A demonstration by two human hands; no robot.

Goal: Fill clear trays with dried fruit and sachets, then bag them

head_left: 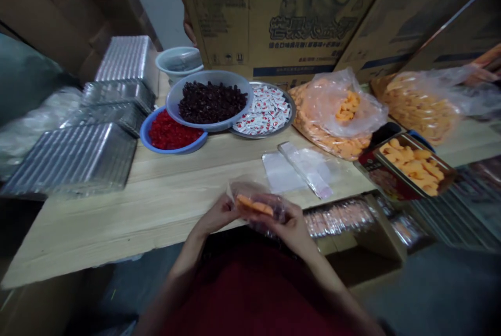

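Two bare hands were brought together just past the near edge of a pale wooden table (117,226). A small clear plastic bag (274,211) was gripped narrowly between the left hand (217,214) and the right hand (291,231), with the fingers of both curled around it. The bag was crumpled and slightly fogged, and flat orange pieces (254,204) were seen through its film, lying near the middle.

Just ahead of the hands, flat clear bags (297,169) were laid on the table. To the right, a metal tray of orange pieces (413,166) was propped at a tilt, and two large plastic bags of similar orange pieces (332,127) (418,106) were placed behind it. Farther on, a blue bowl of dark dried fruit (209,101) was set overlapping a blue bowl of red diced fruit (170,132), beside a steel plate of white sachets (266,111). Stacks of ribbed foil trays (74,161) were piled at the left, and a white bowl (179,62) was placed behind the blue bowls. At the far side, a printed cardboard carton (274,12) was stood upright, its edge gripped by a co-worker's hand (188,25).
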